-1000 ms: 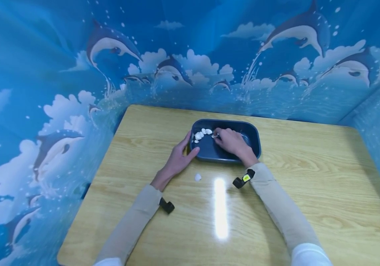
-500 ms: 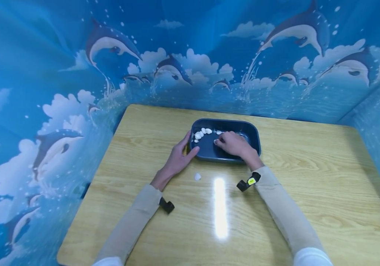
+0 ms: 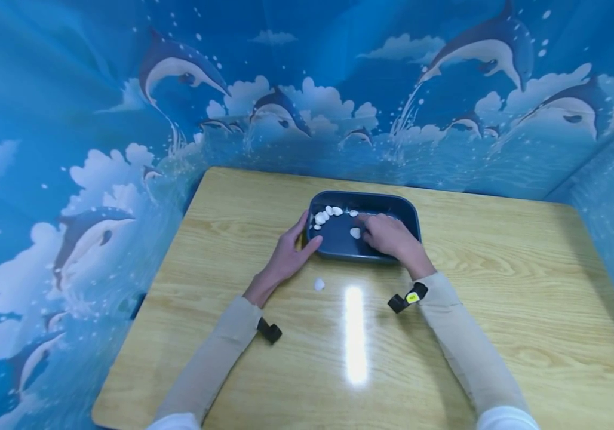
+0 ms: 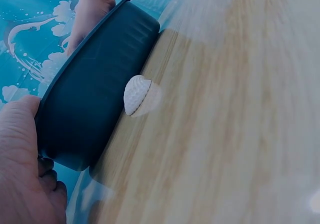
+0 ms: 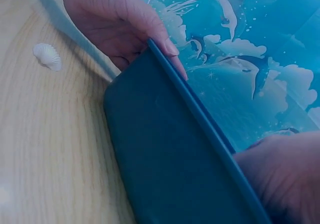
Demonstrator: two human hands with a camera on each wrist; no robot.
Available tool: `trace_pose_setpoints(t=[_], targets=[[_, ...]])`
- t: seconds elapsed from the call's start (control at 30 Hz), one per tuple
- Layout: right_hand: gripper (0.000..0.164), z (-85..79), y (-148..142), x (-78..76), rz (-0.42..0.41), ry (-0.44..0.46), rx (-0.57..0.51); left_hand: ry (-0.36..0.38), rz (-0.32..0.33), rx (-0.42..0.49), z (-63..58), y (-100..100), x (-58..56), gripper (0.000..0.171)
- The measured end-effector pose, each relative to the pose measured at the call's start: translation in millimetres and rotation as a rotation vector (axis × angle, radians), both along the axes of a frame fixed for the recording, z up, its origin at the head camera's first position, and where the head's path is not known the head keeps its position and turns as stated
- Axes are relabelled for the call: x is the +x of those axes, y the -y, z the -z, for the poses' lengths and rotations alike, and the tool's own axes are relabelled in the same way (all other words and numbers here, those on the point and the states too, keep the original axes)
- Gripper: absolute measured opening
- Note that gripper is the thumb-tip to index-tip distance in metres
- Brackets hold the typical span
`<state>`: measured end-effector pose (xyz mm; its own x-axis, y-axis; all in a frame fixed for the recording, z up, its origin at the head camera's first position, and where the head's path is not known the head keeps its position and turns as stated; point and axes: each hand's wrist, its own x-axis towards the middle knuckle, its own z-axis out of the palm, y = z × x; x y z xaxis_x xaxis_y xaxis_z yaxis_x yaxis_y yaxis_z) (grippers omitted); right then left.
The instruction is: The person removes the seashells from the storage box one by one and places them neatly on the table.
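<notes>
A dark blue rectangular tub (image 3: pixel 363 257) stands on the table. My left hand (image 3: pixel 288 251) grips its left end, thumb at the near corner. Along the tub's left and back inside lies a curved row of several white seashells (image 3: pixel 321 218). My right hand (image 3: pixel 390 236) is inside the tub, its index finger stretched toward a small shell (image 3: pixel 353 213) by the back wall. A larger white shell (image 3: pixel 355 233) lies on the tub floor right beside its other fingers. In the right wrist view the tub wall hides the right fingertips.
One ribbed white shell (image 4: pixel 136 95) lies on the wooden table (image 3: pixel 232 370) in front of the tub. A blue curtain (image 3: pixel 285 152) printed with dolphins hangs behind the table and along its sides.
My right hand has drawn back to the right inside the tub. The larger shell, earlier at its fingertips, now lies uncovered on the tub floor. The left hand has stayed put.
</notes>
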<state>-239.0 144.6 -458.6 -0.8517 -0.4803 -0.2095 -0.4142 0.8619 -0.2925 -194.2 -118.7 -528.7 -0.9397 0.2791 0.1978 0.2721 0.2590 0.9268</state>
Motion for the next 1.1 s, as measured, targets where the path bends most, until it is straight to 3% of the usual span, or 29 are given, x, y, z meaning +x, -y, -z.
trace_pose_setpoints(t=[0.1,0.33,0.6,1.1], targets=[[0.031,3.8,-0.4,-1.7,-0.022,0.009,-0.046,0.004,0.002,0.001,-0.5,-0.6,-0.1,0.078],[0.022,9.5,1.0,-3.6,-0.002,0.014,-0.053,0.011,0.007,0.002,-1.3,-0.6,0.0,0.078],[0.023,12.5,-1.1,-3.1,0.012,0.043,-0.106,0.016,0.006,-0.012,-2.2,0.1,0.0,0.08],[0.023,16.4,0.0,-2.6,-0.036,0.102,-0.187,0.01,-0.008,-0.039,-1.0,0.6,1.0,0.081]])
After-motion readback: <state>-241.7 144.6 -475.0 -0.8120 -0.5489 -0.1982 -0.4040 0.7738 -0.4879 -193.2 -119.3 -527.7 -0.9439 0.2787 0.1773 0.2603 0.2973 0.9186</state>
